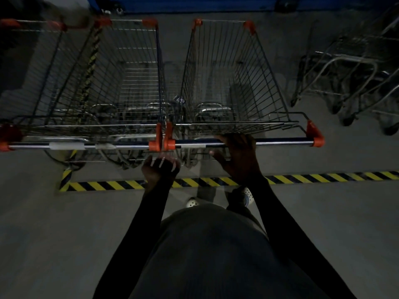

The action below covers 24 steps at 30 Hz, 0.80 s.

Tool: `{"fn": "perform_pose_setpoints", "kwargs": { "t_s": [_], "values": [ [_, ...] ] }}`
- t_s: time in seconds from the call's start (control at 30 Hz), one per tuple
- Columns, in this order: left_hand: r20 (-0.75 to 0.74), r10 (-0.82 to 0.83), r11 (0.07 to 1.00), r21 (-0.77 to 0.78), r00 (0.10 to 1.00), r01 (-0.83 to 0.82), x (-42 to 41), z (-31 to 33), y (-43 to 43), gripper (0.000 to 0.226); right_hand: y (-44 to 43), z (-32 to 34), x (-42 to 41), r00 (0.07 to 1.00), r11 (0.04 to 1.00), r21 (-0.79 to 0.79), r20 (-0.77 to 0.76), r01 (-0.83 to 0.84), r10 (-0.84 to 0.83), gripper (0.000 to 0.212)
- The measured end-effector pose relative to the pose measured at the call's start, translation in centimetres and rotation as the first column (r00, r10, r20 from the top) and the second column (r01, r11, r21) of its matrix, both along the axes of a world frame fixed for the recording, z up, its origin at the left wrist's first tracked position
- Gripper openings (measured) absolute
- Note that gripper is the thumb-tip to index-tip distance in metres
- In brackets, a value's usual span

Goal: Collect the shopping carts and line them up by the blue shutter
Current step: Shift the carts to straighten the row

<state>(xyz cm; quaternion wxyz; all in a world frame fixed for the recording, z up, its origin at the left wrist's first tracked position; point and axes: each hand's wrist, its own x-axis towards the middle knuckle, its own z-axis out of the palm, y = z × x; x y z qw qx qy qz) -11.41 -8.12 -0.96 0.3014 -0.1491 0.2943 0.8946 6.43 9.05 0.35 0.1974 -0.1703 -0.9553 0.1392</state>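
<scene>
Right grip (pixel 239 156) is on the handle (pixel 280 144) of the right cart (pixel 233 83). Its fingers are hooked over the bar left of the middle, with the thumb splayed below and off the metal. That's a loose hold, not a full wrap.

Left grip (pixel 160 168) hangs just under the orange end caps (pixel 160 143) where the two handles meet. The fingers are spread and blurred and hold nothing; whether they brush the wire, I can't tell.

This looks like an easy mover: a stiff wire basket, empty and probably light, on wheels that should roll freely. Pushed from one spot it will likely swing its nose, and the bar looks smooth and slick. The best hold would be both grips on the handle, one either side of centre.

Moving outward, the right cart stands side by side with the left cart (pixel 129 83), end caps touching or very nearly, both noses near the blue shutter (pixel 194 5) at the top. Another cart (pixel 43 61) sits further left, partly cut off. The striped tape (pixel 323 176) runs across the floor (pixel 64 234) just behind the handles. Off right, well apart, is a cluster of cart frames (pixel 345 78).
</scene>
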Motion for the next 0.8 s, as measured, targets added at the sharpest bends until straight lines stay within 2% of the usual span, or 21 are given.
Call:
{"fn": "perform_pose_setpoints", "kwargs": {
  "t_s": [0.03, 0.07, 0.1, 0.17, 0.2, 0.27, 0.3, 0.47, 0.63, 0.8],
  "values": [
    [-0.118, -0.062, 0.994, 0.078, 0.991, 0.072, 0.5, -0.3, -0.6, 0.054, 0.2, 0.1, 0.1, 1.000, 1.000, -0.003, 0.002, -0.004, 0.004, 0.052],
    [-0.163, -0.110, 0.973, 0.184, 0.980, 0.140, 0.8, -1.4, -1.1, 0.061, 0.2, 0.4, 0.0, 1.000, 1.000, -0.014, -0.006, -0.017, 0.017, 0.051],
    [-0.158, -0.136, 0.955, 0.241, 0.978, 0.172, 0.9, -1.8, -1.7, 0.067, 0.0, 0.4, -0.1, 1.000, 1.000, -0.003, -0.016, -0.011, 0.011, 0.050],
    [0.021, -0.020, 0.960, 0.280, 1.000, 0.014, 0.5, -1.6, -1.2, 0.053, -0.4, 0.5, -0.3, 1.000, 0.999, -0.034, -0.005, 0.014, -0.014, 0.047],
    [0.095, 0.047, 0.979, 0.193, 0.994, -0.065, 0.2, -1.0, -0.3, 0.047, -0.4, 0.6, -0.5, 1.000, 0.999, -0.038, 0.001, 0.019, -0.019, 0.045],
    [0.266, 0.137, 0.978, 0.115, 0.954, -0.172, 0.2, 0.5, 0.7, 0.072, -0.4, 0.5, -0.7, 0.999, 0.998, -0.047, 0.013, 0.036, -0.035, 0.043],
    [0.288, 0.164, 0.975, 0.096, 0.943, -0.199, 0.2, 1.2, 1.2, 0.075, -0.4, 0.4, -0.8, 0.999, 0.998, -0.057, 0.013, 0.041, -0.040, 0.043],
    [0.300, 0.229, 0.965, 0.053, 0.926, -0.255, 0.4, 2.3, 1.9, 0.087, -0.5, -0.3, -1.2, 0.998, 0.997, -0.041, 0.002, 0.065, -0.065, 0.044],
    [0.278, 0.254, 0.958, 0.062, 0.926, -0.281, 0.2, 1.9, 2.1, 0.085, -0.5, -0.6, -1.3, 0.997, 0.997, -0.041, 0.010, 0.072, -0.071, 0.041],
    [0.328, 0.261, 0.952, 0.070, 0.908, -0.299, -0.2, 1.0, 2.0, 0.091, -0.4, -0.9, -1.4, 0.996, 0.995, -0.030, 0.019, 0.093, -0.093, 0.045]
  ]
}}
